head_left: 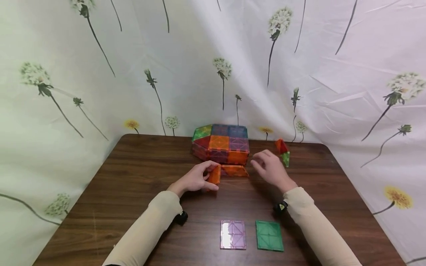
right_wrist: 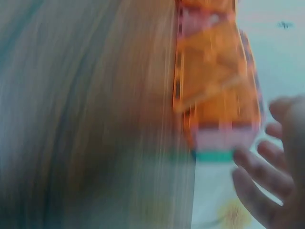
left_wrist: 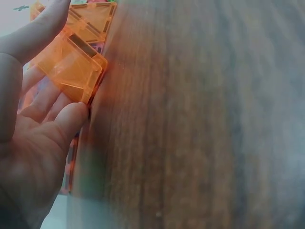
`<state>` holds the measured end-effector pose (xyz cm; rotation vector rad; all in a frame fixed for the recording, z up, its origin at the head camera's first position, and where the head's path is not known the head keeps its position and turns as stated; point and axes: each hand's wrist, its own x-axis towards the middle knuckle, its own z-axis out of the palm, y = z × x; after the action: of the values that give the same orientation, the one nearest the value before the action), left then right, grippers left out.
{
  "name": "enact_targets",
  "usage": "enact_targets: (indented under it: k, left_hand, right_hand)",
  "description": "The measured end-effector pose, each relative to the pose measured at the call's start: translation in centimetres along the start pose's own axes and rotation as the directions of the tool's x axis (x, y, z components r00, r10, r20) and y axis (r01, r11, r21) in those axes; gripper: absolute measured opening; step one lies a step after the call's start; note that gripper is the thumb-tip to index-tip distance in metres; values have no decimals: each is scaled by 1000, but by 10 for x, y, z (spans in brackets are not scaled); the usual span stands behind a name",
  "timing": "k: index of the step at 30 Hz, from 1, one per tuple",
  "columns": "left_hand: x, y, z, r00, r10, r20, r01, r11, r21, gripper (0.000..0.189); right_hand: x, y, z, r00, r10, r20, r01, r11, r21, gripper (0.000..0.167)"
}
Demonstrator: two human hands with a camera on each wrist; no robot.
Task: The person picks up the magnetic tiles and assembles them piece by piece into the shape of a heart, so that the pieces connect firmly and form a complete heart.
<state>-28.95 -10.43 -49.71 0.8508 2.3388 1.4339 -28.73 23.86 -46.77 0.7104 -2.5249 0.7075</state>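
Observation:
My left hand (head_left: 196, 178) pinches an upright orange magnetic tile (head_left: 215, 175) between thumb and fingers, just in front of a box-like structure of magnetic tiles (head_left: 219, 143). In the left wrist view this see-through orange tile (left_wrist: 71, 67) stands on the tabletop. Right beside it, a standing orange triangular tile (head_left: 235, 170) extends along the structure's front. My right hand (head_left: 272, 170) holds nothing; its fingers are loosely bent near the structure's right front corner. The right wrist view, blurred, shows the right hand's fingers (right_wrist: 259, 179) apart from the orange tiles.
A small piece of red and green tiles (head_left: 283, 151) stands at the back right. Toward the front of the brown table (head_left: 110, 207) lie a purple square tile (head_left: 233, 235) and a green square tile (head_left: 269, 235). A flower-patterned cloth (head_left: 199, 55) hangs behind the table.

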Motion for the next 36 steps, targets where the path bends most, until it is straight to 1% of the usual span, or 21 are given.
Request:
enact_targets:
  k: [1,2,3,4,5,6,8,10,11,13,15,17,20,23,26,28,31,34,36]
  left_hand:
    - [0,1,0,1000,-3,-1,3,1000,-2,74]
    - [0,1,1,1000,-7,-2,7,1000,-3,74]
    - [0,1,1,1000,-11,-4,11,1000,0,73]
    - [0,2,1,1000,-16,-6,16,1000,3,73]
    - [0,2,1,1000,-19,-7,19,1000,3,73]
    - [0,2,0,1000,-23,-8,23,1000,4,73]
    - [0,2,-1,1000,-28,-15,28,1000,5,72]
    - [0,3,-2,999,-28,-22,28,1000,7,72]
    - [0,3,-2,999,-28,-24,28,1000,3,72]
    - [1,3,-3,999,-24,-26,24,1000,-4,72]
    - [1,2,-3,1000,-17,-22,17,1000,-7,72]
    - [0,2,-2,1000,-14,-14,14,1000,-7,72]
    - [0,1,-2,1000,-15,-7,15,1000,-1,72]
    - [1,2,-1,1000,-16,-13,16,1000,1,71]
    - [2,4,-1,1000,-14,-24,14,1000,6,70]
    - [3,4,0,1000,-16,-27,16,1000,11,69]
    - [3,5,0,999,-25,-30,26,1000,12,69]
    - [2,4,0,999,-31,-37,32,999,11,69]
    - [2,5,0,999,-33,-43,33,999,17,69]
  right_hand:
    - [-2,6,-5,998,46,-52,-47,999,-24,16]
    - [-3,12,-10,990,96,-105,-102,994,-50,16]
    - [-3,19,-15,976,158,-146,-170,983,-70,16]
    - [-3,25,-21,958,226,-177,-243,966,-82,19]
    - [-3,31,-27,934,302,-192,-323,942,-89,23]
    - [-3,37,-33,905,376,-199,-398,913,-85,27]
    - [-2,49,-42,855,485,-186,-505,860,-79,38]
    - [-1,58,-48,813,564,-142,-578,812,-83,49]
    - [-1,62,-51,799,590,-119,-600,795,-87,53]
    - [-2,68,-53,782,617,-82,-623,776,-102,57]
    - [-4,73,-52,779,623,-74,-627,771,-111,58]
    - [-7,77,-50,782,616,-95,-623,773,-118,55]
    - [-9,81,-46,796,588,-142,-604,787,-128,46]
    - [-10,83,-44,810,558,-184,-582,802,-131,36]
    - [-11,83,-44,817,539,-206,-570,809,-144,28]
    - [-13,84,-46,821,531,-209,-564,810,-161,26]
    - [-19,83,-49,834,517,-192,-547,819,-172,23]
    - [-28,82,-53,852,494,-174,-520,837,-168,21]
    - [-35,81,-57,867,472,-161,-495,853,-164,18]
